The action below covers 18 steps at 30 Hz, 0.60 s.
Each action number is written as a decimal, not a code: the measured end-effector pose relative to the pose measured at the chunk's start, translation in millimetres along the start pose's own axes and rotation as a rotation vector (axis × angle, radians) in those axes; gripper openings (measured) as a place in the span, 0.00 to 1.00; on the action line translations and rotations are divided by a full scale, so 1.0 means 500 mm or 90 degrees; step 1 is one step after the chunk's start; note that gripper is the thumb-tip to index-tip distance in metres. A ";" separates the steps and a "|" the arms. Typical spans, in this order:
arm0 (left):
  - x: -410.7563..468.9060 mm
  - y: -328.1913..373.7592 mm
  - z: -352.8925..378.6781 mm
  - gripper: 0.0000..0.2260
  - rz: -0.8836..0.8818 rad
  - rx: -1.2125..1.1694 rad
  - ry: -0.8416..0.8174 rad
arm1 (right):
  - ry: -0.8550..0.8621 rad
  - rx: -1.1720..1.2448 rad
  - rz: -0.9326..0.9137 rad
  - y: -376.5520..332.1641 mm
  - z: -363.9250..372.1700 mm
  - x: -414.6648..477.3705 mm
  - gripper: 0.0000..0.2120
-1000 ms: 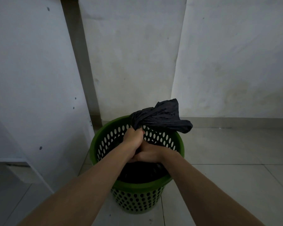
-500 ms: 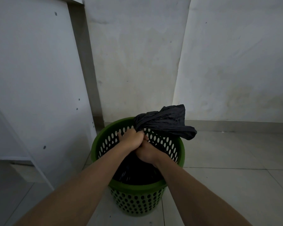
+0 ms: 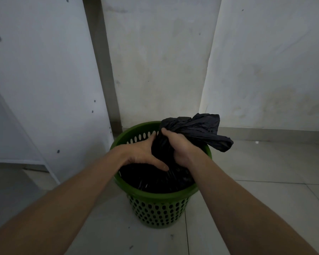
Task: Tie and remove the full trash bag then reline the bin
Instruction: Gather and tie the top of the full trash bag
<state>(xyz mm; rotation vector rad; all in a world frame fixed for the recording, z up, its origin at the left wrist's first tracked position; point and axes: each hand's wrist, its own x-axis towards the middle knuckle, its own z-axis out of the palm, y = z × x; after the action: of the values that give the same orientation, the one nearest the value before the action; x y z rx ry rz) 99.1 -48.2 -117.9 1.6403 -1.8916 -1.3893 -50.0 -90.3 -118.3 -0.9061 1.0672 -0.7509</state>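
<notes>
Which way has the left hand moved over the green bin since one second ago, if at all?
Yes. The left hand slid toward the left rim of the bin, opening off the trash bag neck, which the right hand grips.

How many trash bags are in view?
1: the black trash bag in the green bin, neck in the grip of the right hand, left hand touching it. Others may lie out of view.
</notes>
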 end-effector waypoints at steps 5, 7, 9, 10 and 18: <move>0.049 0.016 0.086 0.37 0.119 -0.021 0.249 | 0.071 -0.059 -0.008 -0.031 0.046 0.003 0.23; 0.058 0.018 0.095 0.30 0.105 -0.050 0.273 | 0.070 -0.152 -0.009 -0.041 0.055 0.006 0.23; 0.057 0.018 0.095 0.16 0.085 -0.132 0.274 | 0.081 -0.277 -0.040 -0.053 0.054 0.000 0.19; 0.054 0.020 0.094 0.08 0.072 -0.187 0.284 | 0.087 -0.361 -0.054 -0.059 0.049 -0.003 0.19; 0.061 0.037 0.087 0.12 -0.051 -0.328 0.321 | 0.103 -0.820 -0.408 -0.133 -0.054 -0.063 0.11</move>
<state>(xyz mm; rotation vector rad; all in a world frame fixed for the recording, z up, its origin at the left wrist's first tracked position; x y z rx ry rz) 46.4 -56.2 -136.2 1.6070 -1.0899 -1.2059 -90.7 -99.0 -52.2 -2.3937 1.4080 -0.5909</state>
